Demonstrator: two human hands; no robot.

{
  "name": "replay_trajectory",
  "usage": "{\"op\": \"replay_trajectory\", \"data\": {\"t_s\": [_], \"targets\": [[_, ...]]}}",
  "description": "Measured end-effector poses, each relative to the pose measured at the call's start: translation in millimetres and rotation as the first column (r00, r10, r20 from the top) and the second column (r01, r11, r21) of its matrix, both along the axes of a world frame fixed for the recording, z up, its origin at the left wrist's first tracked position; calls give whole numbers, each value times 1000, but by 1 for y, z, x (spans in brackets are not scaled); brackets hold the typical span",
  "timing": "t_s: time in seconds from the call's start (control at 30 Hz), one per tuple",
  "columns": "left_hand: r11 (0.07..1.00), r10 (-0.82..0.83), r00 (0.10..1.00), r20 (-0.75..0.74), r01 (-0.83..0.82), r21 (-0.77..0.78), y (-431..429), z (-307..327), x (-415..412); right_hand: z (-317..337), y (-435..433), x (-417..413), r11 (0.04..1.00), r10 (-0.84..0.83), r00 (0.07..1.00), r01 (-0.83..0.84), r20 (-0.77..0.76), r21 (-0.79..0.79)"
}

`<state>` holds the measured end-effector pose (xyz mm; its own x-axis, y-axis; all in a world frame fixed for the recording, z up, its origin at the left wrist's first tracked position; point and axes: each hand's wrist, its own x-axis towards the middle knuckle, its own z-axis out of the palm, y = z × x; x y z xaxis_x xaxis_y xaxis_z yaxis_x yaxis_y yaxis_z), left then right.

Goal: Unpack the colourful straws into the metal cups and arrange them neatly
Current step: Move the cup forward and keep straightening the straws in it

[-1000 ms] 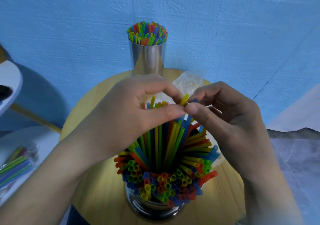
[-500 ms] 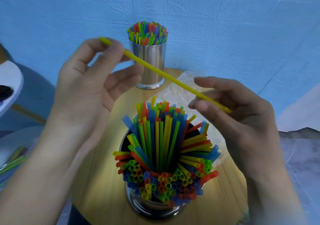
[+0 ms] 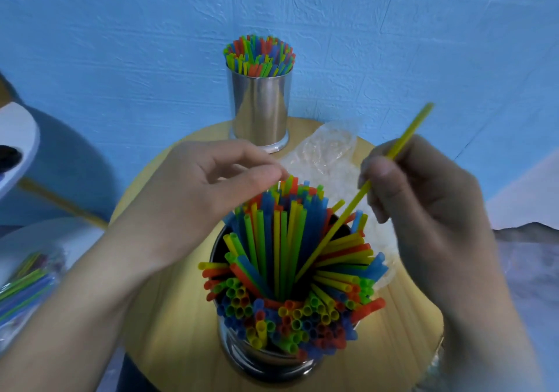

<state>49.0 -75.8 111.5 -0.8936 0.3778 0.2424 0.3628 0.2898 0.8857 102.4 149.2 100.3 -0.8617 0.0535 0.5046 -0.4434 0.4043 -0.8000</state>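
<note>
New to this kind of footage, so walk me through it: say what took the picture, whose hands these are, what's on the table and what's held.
One camera, worn on a person's head, looks down at their bare hands; no machine. On the round table stand two metal cups full of straws, near cup and far cup, plus a clear bag. The right hand holds a yellow straw, its lower end among the near cup's straws. The left hand hovers over them, fingers curled; any grip is unclear.

Far cup [image 3: 260, 104] tidy, near cup [image 3: 263, 358] splayed, 1 yellow straw [image 3: 351, 207] aslant.
</note>
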Motion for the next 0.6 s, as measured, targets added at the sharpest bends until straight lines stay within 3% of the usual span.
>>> {"op": "replay_trajectory", "data": {"t_s": [0.07, 0.23, 0.47, 0.6], "targets": [[998, 39, 999, -16, -40, -47, -3, 0, 0, 0, -2, 1, 997, 26, 998, -31, 64, 67], [993, 59, 998, -23, -61, -102, -4, 1, 4, 0, -4, 3, 999, 28, 994, -31, 102, 26], [950, -65, 986, 154, 108, -293, 9, 0, 1, -5, -1, 0, 976, -30, 993, 4, 118, 218], [940, -43, 993, 113, 79, -331, 18, 1, -2, -5, 2, 0, 989, -19, 972, -17, 234, 150]]}}
